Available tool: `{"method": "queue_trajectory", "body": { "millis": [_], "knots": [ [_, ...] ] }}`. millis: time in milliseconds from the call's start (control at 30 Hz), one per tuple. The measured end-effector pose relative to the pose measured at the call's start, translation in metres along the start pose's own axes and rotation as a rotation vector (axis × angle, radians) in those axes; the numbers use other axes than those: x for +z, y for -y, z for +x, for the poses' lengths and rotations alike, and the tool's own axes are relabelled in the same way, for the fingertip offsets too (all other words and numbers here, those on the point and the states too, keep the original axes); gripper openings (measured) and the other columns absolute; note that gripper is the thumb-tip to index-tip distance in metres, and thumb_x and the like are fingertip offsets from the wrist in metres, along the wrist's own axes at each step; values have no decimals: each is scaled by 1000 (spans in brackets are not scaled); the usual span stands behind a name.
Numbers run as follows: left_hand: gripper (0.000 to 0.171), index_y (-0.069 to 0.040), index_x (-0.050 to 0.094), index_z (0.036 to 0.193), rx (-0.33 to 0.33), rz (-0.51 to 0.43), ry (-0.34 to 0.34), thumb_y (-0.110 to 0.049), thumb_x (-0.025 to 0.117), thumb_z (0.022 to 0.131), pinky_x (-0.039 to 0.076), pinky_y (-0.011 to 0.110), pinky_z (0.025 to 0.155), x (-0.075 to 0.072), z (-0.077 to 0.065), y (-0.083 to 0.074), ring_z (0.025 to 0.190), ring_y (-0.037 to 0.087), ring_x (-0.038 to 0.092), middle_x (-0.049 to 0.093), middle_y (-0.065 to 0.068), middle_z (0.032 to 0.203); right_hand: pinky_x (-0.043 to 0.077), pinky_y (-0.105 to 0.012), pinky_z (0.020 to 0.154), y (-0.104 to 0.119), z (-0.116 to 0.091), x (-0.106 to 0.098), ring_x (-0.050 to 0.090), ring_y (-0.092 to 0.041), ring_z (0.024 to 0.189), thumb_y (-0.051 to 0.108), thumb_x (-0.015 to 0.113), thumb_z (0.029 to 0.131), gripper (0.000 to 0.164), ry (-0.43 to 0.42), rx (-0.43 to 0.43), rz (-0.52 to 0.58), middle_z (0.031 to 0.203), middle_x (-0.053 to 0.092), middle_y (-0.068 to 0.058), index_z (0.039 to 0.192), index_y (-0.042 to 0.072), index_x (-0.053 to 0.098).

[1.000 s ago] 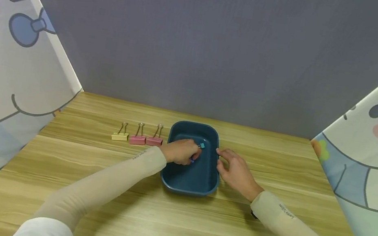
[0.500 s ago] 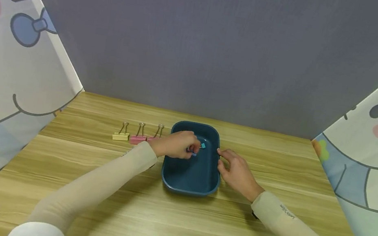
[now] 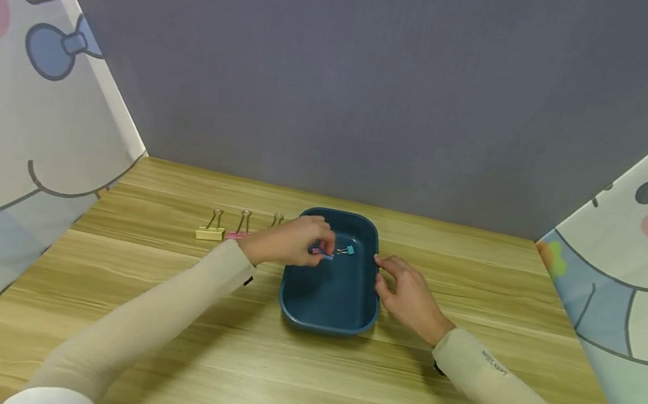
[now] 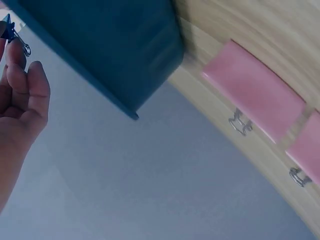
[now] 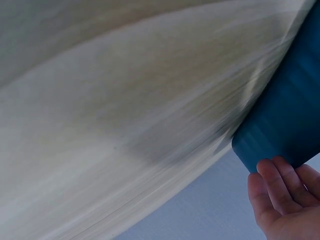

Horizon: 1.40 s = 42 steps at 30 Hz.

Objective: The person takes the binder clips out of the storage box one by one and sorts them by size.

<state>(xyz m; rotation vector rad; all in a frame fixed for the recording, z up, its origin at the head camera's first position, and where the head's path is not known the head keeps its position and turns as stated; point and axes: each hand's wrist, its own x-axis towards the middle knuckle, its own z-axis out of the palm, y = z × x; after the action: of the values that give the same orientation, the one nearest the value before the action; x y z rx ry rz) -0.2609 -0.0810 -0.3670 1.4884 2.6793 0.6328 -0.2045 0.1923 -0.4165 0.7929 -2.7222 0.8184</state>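
Note:
My left hand [image 3: 294, 240] is over the left side of a dark blue plastic box [image 3: 325, 326], its thumb and fingers pinching a small blue binder clip [image 3: 325, 255]. The clip's silver wire handle sticks out past the fingertips in the left wrist view, where the hand [image 4: 22, 100] is partly cut off. A small teal binder clip [image 3: 349, 250] lies inside the box toward the far end. My right hand [image 3: 407, 296] rests its fingertips against the box's right side near the rim; in the right wrist view those relaxed fingers touch the outer wall [image 5: 285, 120].
Left of the box stand a yellow binder clip [image 3: 209, 233] and two pink ones, the nearer pink clip [image 4: 255, 90] beside the box wall. My left hand and wrist partly cover the pink pair in the head view. A grey panel [image 3: 354, 94] rises behind the wooden table [image 3: 282, 386].
My left hand has moved up and leftward inside the box with the blue binder clip, uncovering more of the teal clip. My right hand keeps its place at the box's side.

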Motion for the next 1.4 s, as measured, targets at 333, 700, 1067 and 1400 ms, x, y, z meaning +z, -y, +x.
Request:
{"method": "queue_trajectory", "body": {
  "millis": [333, 700, 1067, 1400],
  "knots": [
    [9, -12, 65, 87, -31, -33, -83, -4, 67, 83, 41, 35, 92, -15, -26, 6, 81, 20, 54, 56, -4, 86, 46, -36, 75, 0, 0, 0, 49, -12, 72, 12, 55, 93, 39, -5, -3, 3, 116, 60, -8, 130, 0, 55],
    [12, -12, 66, 85, -35, -34, -156, -2, 69, 78, 46, 26, 66, -20, -64, 15, 78, 14, 52, 57, -8, 84, 43, -34, 70, 3, -5, 1, 43, -7, 60, 13, 56, 93, 40, 13, 9, 12, 116, 60, -8, 130, -1, 55],
    [11, -10, 66, 82, -58, -47, -114, 0, 69, 79, 46, 28, 68, -13, -82, 26, 75, 19, 54, 58, -7, 83, 44, -35, 71, 0, -1, 2, 47, -10, 66, 11, 56, 92, 39, -5, -9, 3, 117, 60, -9, 130, -1, 55],
    [16, -12, 64, 78, -88, -53, -2, 2, 72, 77, 49, 27, 74, 8, -89, 36, 110, 27, 57, 59, -5, 82, 42, -33, 68, 2, 1, 0, 41, -8, 55, 12, 56, 92, 39, 7, 4, 4, 118, 59, -8, 130, 0, 55]
  ]
}}
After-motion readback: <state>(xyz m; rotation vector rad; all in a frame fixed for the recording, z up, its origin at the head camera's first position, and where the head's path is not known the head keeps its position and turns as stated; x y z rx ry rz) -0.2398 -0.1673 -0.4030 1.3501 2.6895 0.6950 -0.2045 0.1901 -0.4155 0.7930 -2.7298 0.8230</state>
